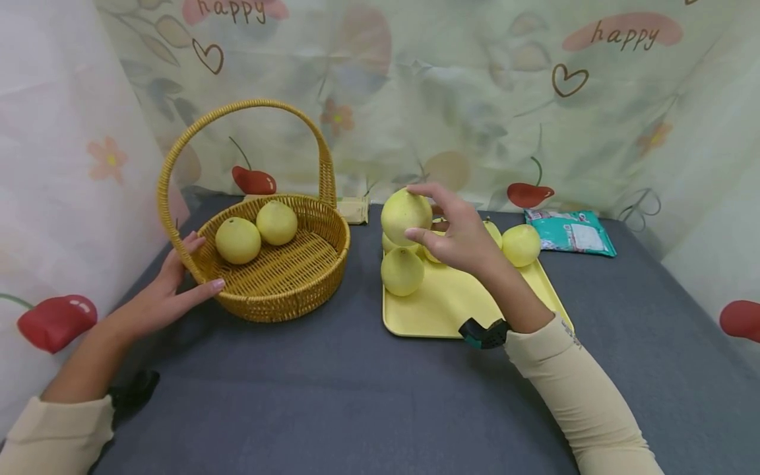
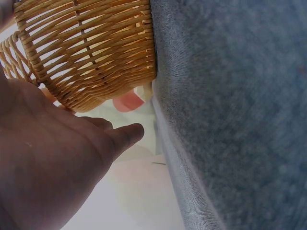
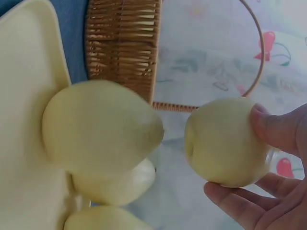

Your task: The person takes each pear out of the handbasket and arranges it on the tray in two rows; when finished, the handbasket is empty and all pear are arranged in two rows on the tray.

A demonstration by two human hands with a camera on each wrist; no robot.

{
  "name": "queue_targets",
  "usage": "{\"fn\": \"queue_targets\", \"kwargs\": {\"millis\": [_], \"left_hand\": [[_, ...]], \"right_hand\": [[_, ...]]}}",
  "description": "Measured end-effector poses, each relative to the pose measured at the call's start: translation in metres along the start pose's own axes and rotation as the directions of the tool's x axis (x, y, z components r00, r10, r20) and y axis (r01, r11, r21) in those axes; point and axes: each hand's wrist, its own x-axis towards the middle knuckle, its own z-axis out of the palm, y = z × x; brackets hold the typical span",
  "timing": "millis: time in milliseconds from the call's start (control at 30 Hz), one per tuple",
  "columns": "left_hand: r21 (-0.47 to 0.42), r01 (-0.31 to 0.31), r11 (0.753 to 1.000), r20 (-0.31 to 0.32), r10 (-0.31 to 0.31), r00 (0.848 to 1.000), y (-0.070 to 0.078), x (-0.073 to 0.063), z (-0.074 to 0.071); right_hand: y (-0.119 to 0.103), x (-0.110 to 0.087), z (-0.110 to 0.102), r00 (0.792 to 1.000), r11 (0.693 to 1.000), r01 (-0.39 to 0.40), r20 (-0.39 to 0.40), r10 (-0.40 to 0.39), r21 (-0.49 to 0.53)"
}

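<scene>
My right hand (image 1: 460, 234) pinches a pale yellow pear (image 1: 406, 216) between thumb and fingers, above the left side of a yellow tray (image 1: 439, 316). In the right wrist view the held pear (image 3: 228, 141) hangs apart from a tapered pear (image 3: 100, 127) on the tray. Several pears stand on the tray, among them a front pear (image 1: 402, 271) and a right one (image 1: 521, 245), some partly hidden by the hand. My left hand (image 1: 163, 293) rests spread against the left side of a wicker basket (image 1: 279, 307); two pears (image 1: 237, 241) lie inside.
A teal packet (image 1: 572, 232) lies at the back right, behind the tray. Behind the basket is a flat beige packet (image 1: 353, 210), partly hidden. The basket's tall handle (image 1: 249, 103) arches over it. A grey cloth (image 1: 332, 396) covers the table, and printed curtains (image 1: 415, 99) hang around it.
</scene>
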Motion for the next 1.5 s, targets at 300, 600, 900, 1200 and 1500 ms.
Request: {"fn": "queue_targets", "kwargs": {"millis": [300, 600, 900, 1200, 1500], "left_hand": [[-0.005, 0.003, 1.000, -0.001, -0.003, 1.000, -0.001, 0.001, 0.000], [0.000, -0.004, 1.000, -0.004, 0.004, 1.000, -0.001, 0.002, 0.000], [0.001, 0.003, 1.000, 0.001, -0.003, 1.000, 0.001, 0.002, 0.002], [-0.005, -0.004, 1.000, -0.006, 0.004, 1.000, -0.002, 0.001, 0.001], [-0.007, 0.004, 1.000, -0.001, -0.004, 1.000, -0.002, 0.001, 0.000]], "right_hand": [[0.018, -0.018, -0.016, 0.998, 0.997, -0.063, -0.012, 0.062, -0.043], [0.033, -0.034, -0.022, 0.994, 0.988, -0.111, 0.011, 0.112, -0.110], [0.048, -0.047, -0.023, 0.985, 0.979, -0.160, 0.048, 0.167, -0.127], [0.055, -0.052, -0.020, 0.972, 0.969, -0.187, 0.109, 0.206, -0.162], [0.064, -0.057, -0.021, 0.949, 0.968, -0.201, 0.215, 0.231, -0.151]]}}
